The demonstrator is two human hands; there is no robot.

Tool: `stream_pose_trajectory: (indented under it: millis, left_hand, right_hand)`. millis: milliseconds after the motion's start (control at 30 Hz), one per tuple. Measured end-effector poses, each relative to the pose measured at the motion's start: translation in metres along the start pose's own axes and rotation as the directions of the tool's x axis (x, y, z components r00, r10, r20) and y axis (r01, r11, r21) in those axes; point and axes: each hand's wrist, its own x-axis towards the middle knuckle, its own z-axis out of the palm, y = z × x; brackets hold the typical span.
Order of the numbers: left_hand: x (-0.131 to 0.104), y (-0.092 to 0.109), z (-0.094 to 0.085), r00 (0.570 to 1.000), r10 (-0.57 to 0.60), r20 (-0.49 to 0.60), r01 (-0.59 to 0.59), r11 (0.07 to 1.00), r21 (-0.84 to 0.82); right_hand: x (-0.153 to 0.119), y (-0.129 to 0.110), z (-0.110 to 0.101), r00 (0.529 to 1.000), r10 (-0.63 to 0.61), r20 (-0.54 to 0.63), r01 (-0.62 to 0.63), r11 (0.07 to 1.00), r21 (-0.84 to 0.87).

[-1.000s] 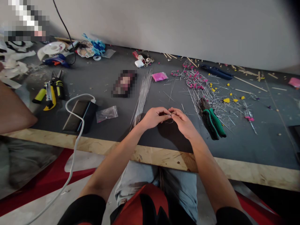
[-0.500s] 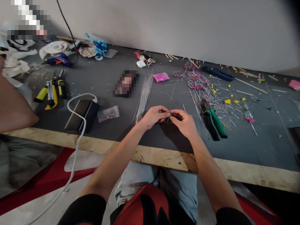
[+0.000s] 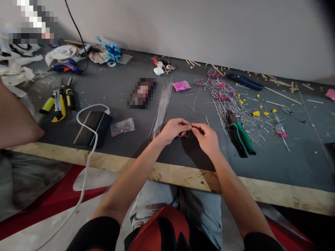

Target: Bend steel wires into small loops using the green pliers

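Above the dark table top, near its front edge, my left hand (image 3: pixel 175 130) and my right hand (image 3: pixel 206 137) meet fingertip to fingertip. Both are closed in a pinch on one thin wire (image 3: pixel 190 136), which curves into a small loop below the fingers. Its ends are hidden by the fingertips. To the left of my left hand lies a bundle of straight wires (image 3: pixel 162 104). Green-and-black pliers (image 3: pixel 241 136) rest to the right of my right hand. Behind them spreads a heap of bent wire pieces with pink bits (image 3: pixel 221 89).
A power bank (image 3: pixel 89 129) with a white cable (image 3: pixel 90 153) and a small plastic bag (image 3: pixel 122 127) lie left. Farther back are a pink packet (image 3: pixel 181 85), a blurred dark object (image 3: pixel 141 93), yellow-handled tools (image 3: pixel 59 104) and a glue gun (image 3: pixel 67 66). Another person's arm (image 3: pixel 18 116) rests at far left.
The fingertips have shifted slightly on the wire, with both hands still pinching it together. The whole view has moved a little; the things on the table lie as before.
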Motion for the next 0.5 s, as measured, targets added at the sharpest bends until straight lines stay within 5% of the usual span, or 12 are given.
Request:
stream_pose_trajectory:
  millis: [500]
  left_hand:
    - [-0.0026, -0.0002, 0.0036, 1.0, 0.019, -0.007, -0.019, 0.997, 0.081]
  right_hand:
    - [0.0005, -0.0009, 0.0077, 0.998, 0.012, -0.068, -0.018, 0.997, -0.079]
